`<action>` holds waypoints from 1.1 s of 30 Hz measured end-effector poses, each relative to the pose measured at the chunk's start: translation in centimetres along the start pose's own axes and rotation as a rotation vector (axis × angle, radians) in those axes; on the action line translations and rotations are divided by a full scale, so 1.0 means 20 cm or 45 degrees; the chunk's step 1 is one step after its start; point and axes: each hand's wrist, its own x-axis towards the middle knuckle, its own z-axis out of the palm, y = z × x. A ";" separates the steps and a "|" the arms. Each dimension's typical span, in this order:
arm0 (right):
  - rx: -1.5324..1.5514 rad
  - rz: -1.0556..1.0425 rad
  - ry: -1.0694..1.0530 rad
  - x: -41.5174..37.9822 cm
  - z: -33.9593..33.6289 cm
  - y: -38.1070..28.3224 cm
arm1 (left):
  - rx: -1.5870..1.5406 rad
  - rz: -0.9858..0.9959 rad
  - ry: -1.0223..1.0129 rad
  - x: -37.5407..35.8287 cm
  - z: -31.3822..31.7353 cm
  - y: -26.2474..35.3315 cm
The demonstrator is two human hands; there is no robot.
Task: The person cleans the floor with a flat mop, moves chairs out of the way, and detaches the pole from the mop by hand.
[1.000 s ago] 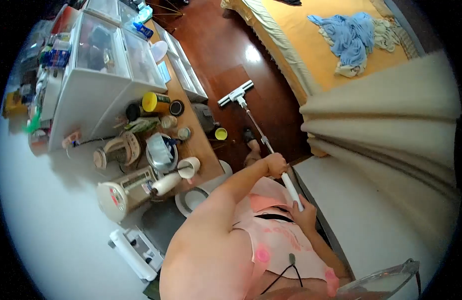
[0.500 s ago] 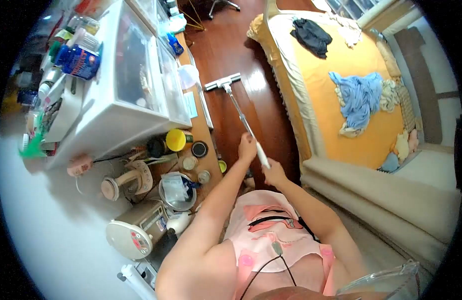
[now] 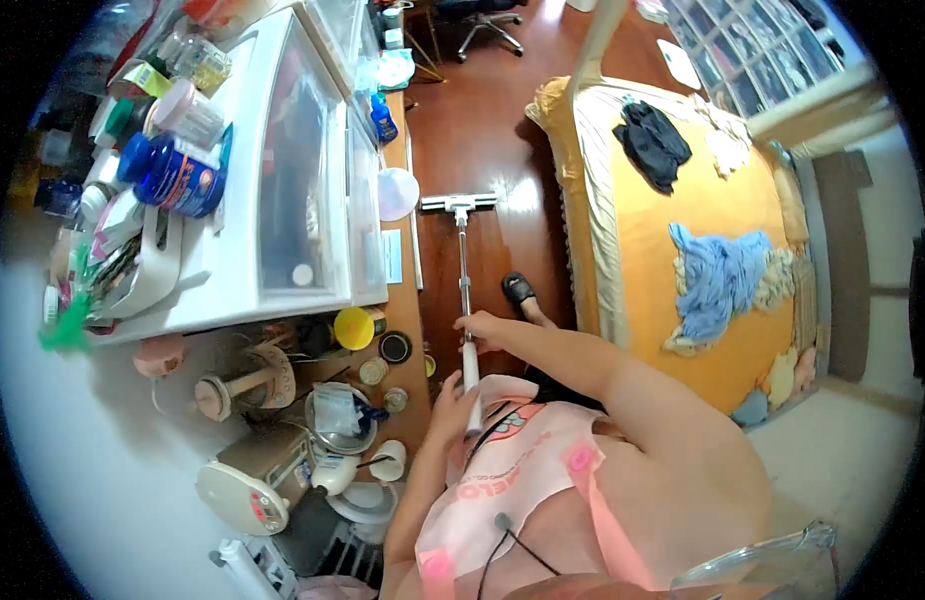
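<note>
A mop (image 3: 463, 260) with a metal pole, a white grip and a wide flat head lies along my line of sight, its head on the dark red wooden floor. My right hand (image 3: 479, 330) is wrapped round the pole just above the white grip. Lower down, close to my apron (image 3: 512, 460), my left hand (image 3: 450, 408) closes on the white grip near its end. A foot in a black slipper (image 3: 519, 288) stands on the floor right of the pole.
On the left, a wooden desk (image 3: 407, 330) carries jars, a yellow-lidded tub (image 3: 354, 328), a water boiler (image 3: 244, 492) and white drawers (image 3: 282, 200). On the right stands a bed (image 3: 642, 300) with blue clothing (image 3: 717, 275) and black clothing (image 3: 652, 145). A wheeled chair (image 3: 487, 30) is at the far end.
My hands have swapped places on the mop: the right now grips higher, the left lower. The mop has swung more upright in view, and a slippered foot has come into sight.
</note>
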 end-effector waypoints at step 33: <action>-0.526 -0.342 0.810 1.69 -0.66 -1.37 | 0.625 0.109 1.148 1.29 0.58 1.03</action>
